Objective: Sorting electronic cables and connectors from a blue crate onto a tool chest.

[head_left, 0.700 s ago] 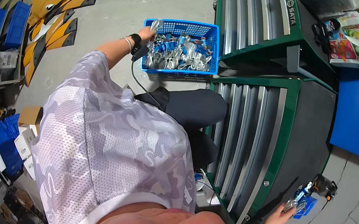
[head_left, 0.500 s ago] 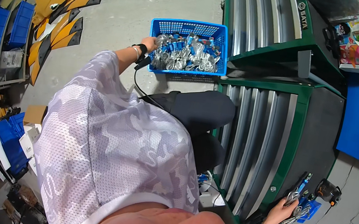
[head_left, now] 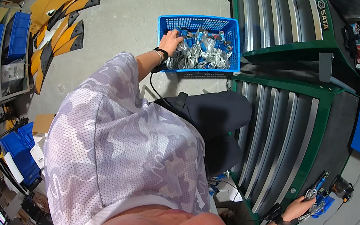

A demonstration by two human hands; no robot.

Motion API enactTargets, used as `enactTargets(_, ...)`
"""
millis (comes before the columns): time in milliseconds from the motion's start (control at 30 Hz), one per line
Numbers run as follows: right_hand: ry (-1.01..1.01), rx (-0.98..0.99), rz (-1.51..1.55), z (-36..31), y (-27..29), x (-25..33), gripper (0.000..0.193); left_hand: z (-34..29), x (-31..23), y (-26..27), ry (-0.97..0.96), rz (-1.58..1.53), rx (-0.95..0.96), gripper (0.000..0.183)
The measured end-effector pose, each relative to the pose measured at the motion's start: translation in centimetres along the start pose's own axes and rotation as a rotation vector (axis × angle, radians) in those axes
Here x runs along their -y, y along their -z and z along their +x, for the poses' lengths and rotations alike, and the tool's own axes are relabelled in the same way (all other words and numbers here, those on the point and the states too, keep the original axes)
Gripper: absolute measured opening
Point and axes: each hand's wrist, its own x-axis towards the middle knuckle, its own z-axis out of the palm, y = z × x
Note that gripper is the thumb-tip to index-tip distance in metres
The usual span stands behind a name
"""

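My left hand (head_left: 170,44) reaches over the left side of a blue plastic basket (head_left: 199,20), fingers apart on the bundles. Several coiled grey cables (head_left: 208,53) with blue connectors fill it. What lies directly beneath the palm is hidden. Far off at the lower right, my right hand (head_left: 298,209) is closed around a coiled cable (head_left: 311,194) with a blue connector end pointing away. Beside that hand is a small blue bin (head_left: 326,207), partly covered by more coiled cable (head_left: 317,207).
Two green-framed tool cabinets (head_left: 325,116) with metal drawer fronts stand right of my knees. A dark cylindrical container (head_left: 342,189) is by the small bin. Yellow-and-black curved pieces (head_left: 63,32) lie at the left, near blue bins (head_left: 18,30) on a shelf. A thin black cable (head_left: 157,91) hangs by my left wrist.
My left hand has moved from the basket's left rim further in over the cables. The grey coil at its fingers is now hidden. My right hand still grips its cable. The whole view has shifted slightly.
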Motion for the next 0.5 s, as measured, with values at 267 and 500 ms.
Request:
enactTargets(267, 0.091, -0.008, -0.089, 0.7, -0.5, -0.4, 0.045, -6.8, 3.9, -13.0, -0.166, 0.173, 1.119, 0.031)
enactTargets(500, 0.176, -0.055, -0.142, 1.0, -0.5, 0.7, 0.035, -9.6, 4.6, -14.1, -0.107, -0.031, 0.973, 0.027)
